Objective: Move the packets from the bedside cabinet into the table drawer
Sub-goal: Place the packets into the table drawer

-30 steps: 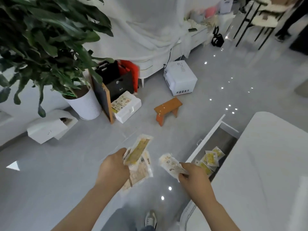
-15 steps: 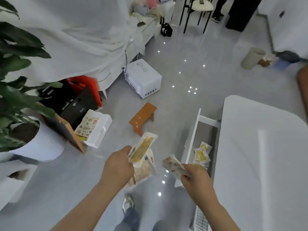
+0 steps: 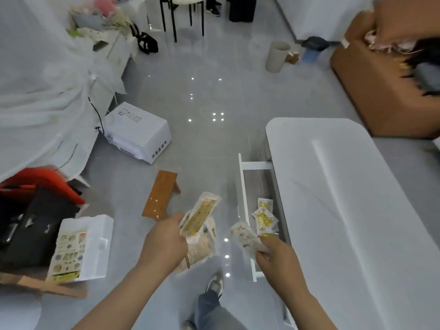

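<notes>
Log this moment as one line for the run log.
left hand: holds packets | right hand: holds one packet beside open drawer | drawer: some packets inside

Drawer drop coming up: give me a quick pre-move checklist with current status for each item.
1. Drawer pulled open under the white table: ok.
2. Room left in the drawer: ok, a few packets in the drawer lie at the near end and the far end looks bare.
3. Right hand has a packet pinched: ok.
4. That packet is over the drawer opening: not ok, it sits at the drawer's front edge, partly over the floor.
5. Left hand grips its bunch of packets firmly: cannot tell, several fan out loosely below the fingers.
6. Path from the right hand to the drawer is clear: ok.
</notes>
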Demonstrator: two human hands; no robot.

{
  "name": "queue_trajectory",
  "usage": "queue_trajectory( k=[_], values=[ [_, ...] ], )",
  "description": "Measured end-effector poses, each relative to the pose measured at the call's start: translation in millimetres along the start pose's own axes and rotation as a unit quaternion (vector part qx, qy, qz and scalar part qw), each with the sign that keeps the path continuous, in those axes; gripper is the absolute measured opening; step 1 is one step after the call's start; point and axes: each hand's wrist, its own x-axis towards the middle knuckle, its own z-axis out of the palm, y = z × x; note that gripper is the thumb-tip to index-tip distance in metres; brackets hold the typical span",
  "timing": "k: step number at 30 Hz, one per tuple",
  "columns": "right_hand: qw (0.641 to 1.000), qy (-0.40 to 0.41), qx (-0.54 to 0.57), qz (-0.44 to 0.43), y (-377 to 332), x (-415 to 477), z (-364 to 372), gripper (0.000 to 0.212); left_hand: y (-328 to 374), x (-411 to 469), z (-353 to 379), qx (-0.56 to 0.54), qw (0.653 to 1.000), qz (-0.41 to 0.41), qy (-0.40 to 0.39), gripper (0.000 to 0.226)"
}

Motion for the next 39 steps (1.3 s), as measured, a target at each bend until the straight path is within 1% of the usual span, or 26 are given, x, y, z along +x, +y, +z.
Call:
queue_trajectory(
  k=[3,7,8,11,12,14,16,18,21,24,25,26,28,33,39],
  values=[
    [0.999,0.029,0.018,0.011,4,27,-6,0.013,19,36,-7,0.014,0.999,0.035,-0.021,0.008],
    [0.996,0.056,0.049,0.040,3,48,-17,0.015,39,69,-14,0.024,0.997,0.065,-0.045,0.008],
    [0.995,0.061,0.060,0.054,2,53,-20,0.019,44,79,-16,0.026,0.996,0.074,-0.053,0.006],
    [0.987,0.094,0.079,0.099,1,65,-24,0.041,56,110,-16,0.027,0.991,0.102,-0.077,0.005],
    [0.985,0.104,0.083,0.113,3,69,-25,0.044,60,121,-15,0.032,0.989,0.112,-0.086,0.007],
    [0.979,0.120,0.090,0.137,4,77,-24,0.044,67,146,-13,0.051,0.984,0.132,-0.107,0.012],
    [0.972,0.135,0.094,0.169,1,84,-23,0.037,74,170,-14,0.069,0.978,0.152,-0.127,0.016],
    [0.959,0.158,0.104,0.211,-5,92,-21,0.030,79,194,-16,0.078,0.970,0.172,-0.150,0.014],
    [0.932,0.194,0.123,0.280,-17,104,-13,0.034,86,230,-21,0.085,0.955,0.219,-0.179,0.016],
    [0.913,0.210,0.122,0.328,-24,114,-5,0.018,96,264,-20,0.117,0.936,0.271,-0.193,0.018],
    [0.904,0.219,0.131,0.343,-25,116,-3,0.020,100,273,-18,0.125,0.929,0.285,-0.201,0.018],
    [0.895,0.233,0.139,0.354,-27,117,-2,0.026,105,281,-15,0.131,0.921,0.298,-0.212,0.019],
    [0.878,0.257,0.148,0.376,-25,119,-2,0.031,118,293,-6,0.143,0.906,0.322,-0.234,0.026],
    [0.834,0.294,0.177,0.432,-4,125,-6,0.031,162,313,31,0.179,0.875,0.368,-0.260,0.017],
    [0.804,0.317,0.210,0.456,35,135,-10,0.037,202,327,72,0.180,0.863,0.374,-0.288,0.025]
  ],
)
